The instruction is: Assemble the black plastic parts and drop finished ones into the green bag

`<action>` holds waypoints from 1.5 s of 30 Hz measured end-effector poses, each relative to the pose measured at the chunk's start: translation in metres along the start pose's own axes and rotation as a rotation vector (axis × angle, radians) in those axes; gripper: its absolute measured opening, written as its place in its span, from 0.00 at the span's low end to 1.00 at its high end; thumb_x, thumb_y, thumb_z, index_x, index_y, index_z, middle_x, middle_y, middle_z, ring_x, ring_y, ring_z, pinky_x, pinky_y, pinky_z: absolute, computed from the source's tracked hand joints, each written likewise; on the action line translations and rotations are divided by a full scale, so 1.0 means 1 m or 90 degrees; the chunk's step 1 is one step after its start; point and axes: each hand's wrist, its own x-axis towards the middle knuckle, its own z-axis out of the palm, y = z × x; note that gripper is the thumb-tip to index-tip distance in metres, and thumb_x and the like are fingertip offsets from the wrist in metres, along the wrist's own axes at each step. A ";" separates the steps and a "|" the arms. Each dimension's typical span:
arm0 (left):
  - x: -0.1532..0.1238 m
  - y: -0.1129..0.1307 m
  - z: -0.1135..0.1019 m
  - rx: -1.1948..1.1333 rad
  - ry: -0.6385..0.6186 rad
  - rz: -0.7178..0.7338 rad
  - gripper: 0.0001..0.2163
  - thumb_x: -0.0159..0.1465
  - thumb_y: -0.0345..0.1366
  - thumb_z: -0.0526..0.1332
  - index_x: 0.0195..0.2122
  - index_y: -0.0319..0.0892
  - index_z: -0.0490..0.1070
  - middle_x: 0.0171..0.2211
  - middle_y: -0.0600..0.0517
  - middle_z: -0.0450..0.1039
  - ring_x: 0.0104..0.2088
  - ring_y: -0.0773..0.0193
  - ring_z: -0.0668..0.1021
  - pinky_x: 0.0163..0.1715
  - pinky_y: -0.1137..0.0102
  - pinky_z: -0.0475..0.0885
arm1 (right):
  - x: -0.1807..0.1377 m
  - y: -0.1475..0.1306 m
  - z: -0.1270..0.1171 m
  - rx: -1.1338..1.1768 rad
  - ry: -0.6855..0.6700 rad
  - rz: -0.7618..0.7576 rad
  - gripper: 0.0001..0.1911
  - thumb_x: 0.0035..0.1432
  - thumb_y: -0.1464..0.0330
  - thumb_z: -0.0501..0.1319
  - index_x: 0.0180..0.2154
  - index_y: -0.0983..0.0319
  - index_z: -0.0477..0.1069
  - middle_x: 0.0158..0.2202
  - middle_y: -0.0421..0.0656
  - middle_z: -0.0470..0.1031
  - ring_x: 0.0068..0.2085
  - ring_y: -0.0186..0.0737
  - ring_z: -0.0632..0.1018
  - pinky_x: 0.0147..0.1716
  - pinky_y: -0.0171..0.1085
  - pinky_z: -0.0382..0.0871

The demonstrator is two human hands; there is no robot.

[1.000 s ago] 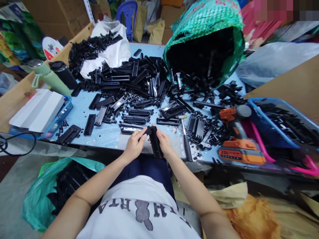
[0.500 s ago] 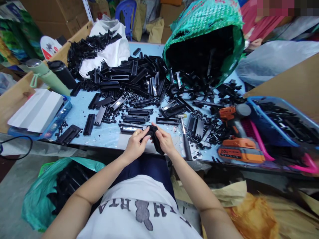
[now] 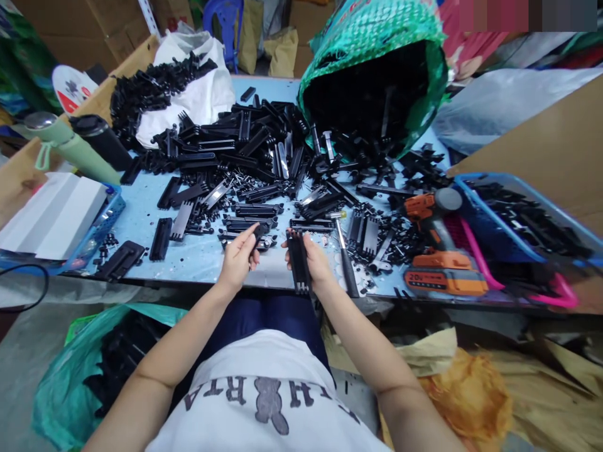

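My right hand (image 3: 316, 260) grips a long black plastic part (image 3: 298, 260) with slots along it, held lengthwise over the table's front edge. A hand's width to the left, my left hand (image 3: 239, 256) is closed around a small black piece (image 3: 259, 233), mostly covered by the fingers. Just behind the hands, several black bar-shaped assemblies (image 3: 257, 209) lie stacked in a row. A hammer (image 3: 346, 257) with a black handle rests right of my right hand.
An orange cordless drill (image 3: 436, 242) and a blue basket of black parts (image 3: 513, 232) stand on the right. Heaped black parts (image 3: 245, 141) cover the back beside a green woven sack (image 3: 372, 44). Bottles (image 3: 75, 144) and a paper-filled basket (image 3: 113, 204) stand left.
My hands have moved apart; before, they met on the black part. The part now stays in my right hand, and the left has drawn away with a small black piece.
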 end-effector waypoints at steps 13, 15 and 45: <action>-0.006 -0.015 0.015 -0.291 -0.035 -0.370 0.09 0.65 0.31 0.51 0.38 0.33 0.70 0.24 0.51 0.69 0.19 0.73 0.73 0.15 0.81 0.66 | 0.000 0.003 0.011 -0.009 0.022 0.059 0.24 0.52 0.48 0.57 0.34 0.63 0.73 0.22 0.41 0.73 0.20 0.32 0.72 0.17 0.30 0.68; -0.009 -0.022 0.017 -0.194 -0.028 -0.271 0.11 0.64 0.35 0.54 0.44 0.36 0.69 0.25 0.53 0.68 0.17 0.74 0.70 0.12 0.81 0.60 | -0.001 0.003 0.012 -0.029 0.026 0.045 0.26 0.51 0.48 0.57 0.40 0.62 0.73 0.24 0.41 0.74 0.21 0.32 0.72 0.17 0.30 0.68; -0.011 -0.032 0.041 0.393 0.100 0.394 0.18 0.68 0.39 0.46 0.54 0.41 0.67 0.40 0.43 0.70 0.40 0.61 0.72 0.43 0.65 0.69 | -0.008 0.002 0.011 -0.509 0.079 -0.568 0.25 0.62 0.58 0.49 0.58 0.57 0.61 0.44 0.50 0.73 0.43 0.46 0.73 0.43 0.45 0.68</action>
